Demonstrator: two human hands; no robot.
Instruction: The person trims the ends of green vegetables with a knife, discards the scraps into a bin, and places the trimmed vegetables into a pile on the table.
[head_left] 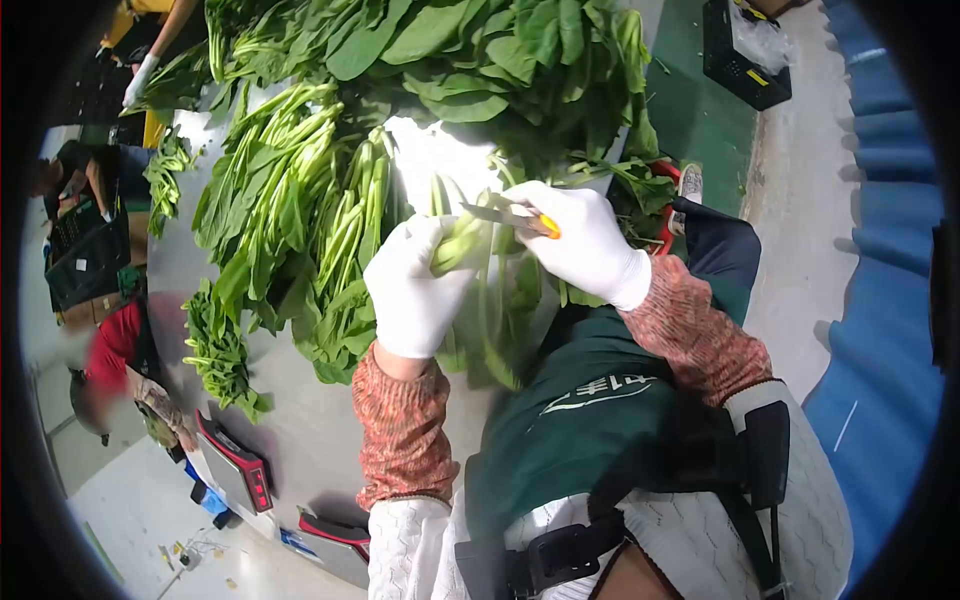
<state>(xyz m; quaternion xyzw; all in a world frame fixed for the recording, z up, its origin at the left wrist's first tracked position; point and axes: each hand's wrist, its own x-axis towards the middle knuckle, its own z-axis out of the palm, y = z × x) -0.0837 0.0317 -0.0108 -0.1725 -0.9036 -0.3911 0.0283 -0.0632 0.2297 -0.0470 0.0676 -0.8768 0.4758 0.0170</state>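
Note:
My left hand (418, 285), in a white glove, is closed around the stems of a bunch of leafy greens (462, 243). In my gloved right hand (585, 240) is a small knife (508, 216) with an orange-yellow handle, its blade lying across the stem ends just above my left hand. The leaves of the held bunch hang down toward my green apron (590, 400) and are partly blurred. Left of my left hand lie loose greens (345, 230) with pale stems. A large heap of broad leaves (480, 60) covers the far part of the metal table.
Small bunches of greens (222, 345) lie at the table's left. Two red scales (235, 462) stand along its edge. Black crates (745, 55) are at the upper right and far left. Other people are nearby, one in a red shirt (115, 350). A blue curtain (890, 250) hangs at right.

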